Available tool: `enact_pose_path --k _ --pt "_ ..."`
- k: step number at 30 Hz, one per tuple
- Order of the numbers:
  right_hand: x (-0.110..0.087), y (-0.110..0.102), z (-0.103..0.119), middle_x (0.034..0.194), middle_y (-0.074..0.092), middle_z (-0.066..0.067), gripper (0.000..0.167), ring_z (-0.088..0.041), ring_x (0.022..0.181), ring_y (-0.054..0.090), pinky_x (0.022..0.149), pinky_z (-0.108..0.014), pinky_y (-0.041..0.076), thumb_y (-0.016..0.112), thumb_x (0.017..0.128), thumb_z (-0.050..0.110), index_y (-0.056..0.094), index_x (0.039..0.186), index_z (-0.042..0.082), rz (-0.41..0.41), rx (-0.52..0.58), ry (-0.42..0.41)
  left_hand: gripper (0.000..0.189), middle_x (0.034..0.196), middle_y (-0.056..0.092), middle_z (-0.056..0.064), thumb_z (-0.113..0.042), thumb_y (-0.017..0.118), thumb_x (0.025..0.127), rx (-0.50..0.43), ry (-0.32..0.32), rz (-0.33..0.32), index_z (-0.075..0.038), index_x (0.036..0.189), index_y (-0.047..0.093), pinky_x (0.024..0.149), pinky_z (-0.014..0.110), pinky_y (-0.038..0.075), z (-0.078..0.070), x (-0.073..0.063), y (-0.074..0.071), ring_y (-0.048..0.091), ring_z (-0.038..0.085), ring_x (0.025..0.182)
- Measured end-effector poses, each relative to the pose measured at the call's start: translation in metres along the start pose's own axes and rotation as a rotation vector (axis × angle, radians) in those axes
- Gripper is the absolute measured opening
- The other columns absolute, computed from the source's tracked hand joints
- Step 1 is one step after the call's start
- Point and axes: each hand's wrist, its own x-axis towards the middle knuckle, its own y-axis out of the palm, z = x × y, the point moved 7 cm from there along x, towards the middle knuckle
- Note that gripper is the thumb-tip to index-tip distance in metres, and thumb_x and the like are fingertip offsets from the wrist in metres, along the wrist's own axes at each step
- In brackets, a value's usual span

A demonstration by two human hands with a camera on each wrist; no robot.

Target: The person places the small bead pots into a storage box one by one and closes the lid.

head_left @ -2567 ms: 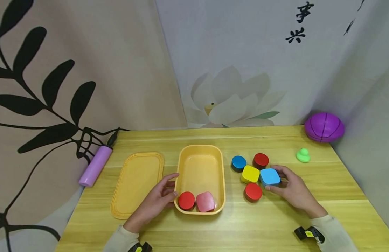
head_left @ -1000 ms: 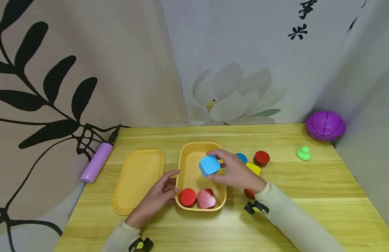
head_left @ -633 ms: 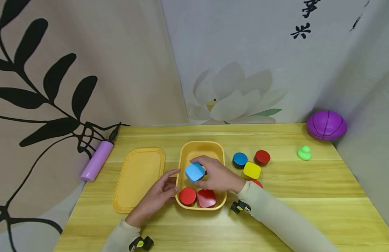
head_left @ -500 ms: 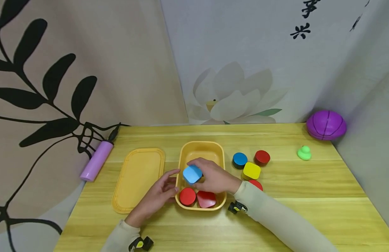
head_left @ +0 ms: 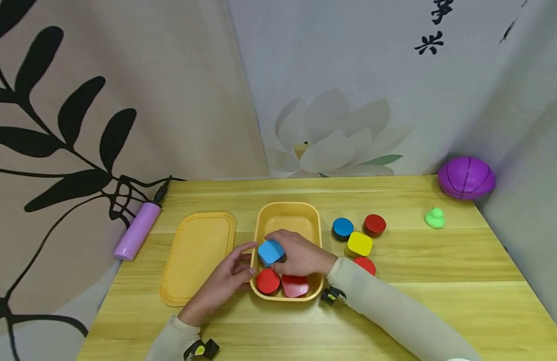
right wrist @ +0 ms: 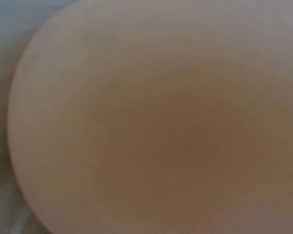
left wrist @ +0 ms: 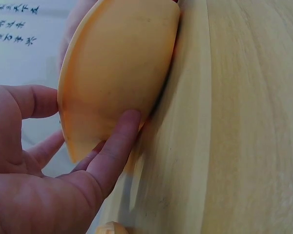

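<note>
In the head view, a yellow-orange plastic box (head_left: 289, 215) stands mid-table. My right hand (head_left: 301, 254) reaches into it and pinches a light blue rounded-square block (head_left: 270, 252) by the left wall. Below that block, a red round block (head_left: 267, 282) and a pinkish-red rounded-square block (head_left: 295, 286) lie at the box's near end. My left hand (head_left: 227, 275) rests against the box's left side. The left wrist view shows its fingers, fairly straight, touching the outer wall (left wrist: 117, 63) and rim. A blurred tan surface (right wrist: 161, 122) fills most of the right wrist view.
The matching lid (head_left: 198, 258) lies left of the box. To the right sit blue (head_left: 342, 228), red (head_left: 375, 225) and yellow (head_left: 360, 244) blocks, plus another red one (head_left: 365, 264) partly behind the sleeve. Further out are a green toy (head_left: 435, 218), a purple ball (head_left: 467, 178) and a purple pump (head_left: 138, 230).
My right hand has lifted the light blue block from the group at right, carried it left over the box and lowered it inside. The left hand keeps its place.
</note>
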Motion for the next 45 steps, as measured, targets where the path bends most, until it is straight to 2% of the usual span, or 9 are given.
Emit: enact_pose_path --k 9,19,23,28,33,38,45 --pt "0.000 0.003 0.001 0.133 0.063 -0.004 0.065 -0.018 0.113 0.059 0.102 -0.039 0.053 0.077 0.092 0.030 0.053 0.149 0.011 0.046 0.002 -0.005 0.059 0.151 0.047 0.024 -0.019 0.060 0.108 0.010 -0.015 -0.014 -0.029 0.162 0.037 0.092 0.045 0.062 0.001 0.000 0.000 0.057 0.036 0.134" --pt "0.001 -0.001 -0.001 0.130 0.066 -0.003 0.058 -0.016 0.109 0.060 0.100 -0.037 0.053 0.074 0.096 0.033 0.055 0.147 0.011 0.003 0.014 -0.012 0.060 0.152 0.046 0.024 -0.020 0.061 0.108 0.016 -0.016 -0.017 -0.029 0.162 0.037 0.092 0.046 0.062 0.000 0.000 0.000 0.057 0.035 0.135" --pt "-0.002 -0.009 -0.001 0.136 0.066 -0.005 0.057 -0.019 0.118 0.064 0.105 -0.039 0.054 0.073 0.098 0.031 0.055 0.147 0.009 -0.026 0.056 -0.019 0.060 0.152 0.046 0.024 -0.020 0.060 0.108 0.015 -0.015 -0.012 -0.029 0.162 0.036 0.092 0.046 0.062 0.001 0.001 0.000 0.058 0.035 0.134" --pt "-0.011 -0.028 -0.001 0.144 0.065 -0.010 0.053 -0.024 0.129 0.064 0.104 -0.043 0.057 0.071 0.101 0.030 0.056 0.147 0.008 -0.107 0.171 -0.030 0.061 0.152 0.048 0.024 -0.019 0.061 0.107 0.012 -0.018 -0.019 -0.027 0.163 0.036 0.092 0.046 0.062 0.001 0.001 0.000 0.058 0.035 0.133" --pt "-0.028 -0.055 -0.002 0.139 0.067 -0.015 0.046 -0.032 0.126 0.066 0.100 -0.048 0.059 0.071 0.101 0.022 0.059 0.142 0.006 -0.220 0.263 -0.062 0.061 0.150 0.049 0.024 -0.018 0.062 0.106 0.013 -0.029 -0.037 -0.028 0.162 0.038 0.091 0.046 0.062 0.001 -0.001 -0.002 0.059 0.034 0.130" --pt "-0.052 -0.082 -0.015 0.134 0.069 -0.013 0.036 -0.034 0.122 0.068 0.096 -0.041 0.061 0.072 0.101 0.016 0.064 0.135 0.008 -0.359 0.329 -0.088 0.061 0.149 0.049 0.024 -0.018 0.063 0.106 0.022 -0.025 -0.037 -0.028 0.161 0.038 0.090 0.045 0.062 0.000 -0.001 -0.001 0.059 0.033 0.130" --pt "-0.089 -0.111 -0.052 0.132 0.070 -0.010 0.035 -0.027 0.116 0.069 0.096 -0.038 0.061 0.070 0.103 0.019 0.064 0.135 0.007 -0.508 0.342 0.011 0.061 0.149 0.049 0.024 -0.019 0.063 0.106 0.030 -0.021 -0.042 -0.028 0.161 0.039 0.090 0.046 0.062 -0.001 -0.001 -0.001 0.059 0.033 0.129"
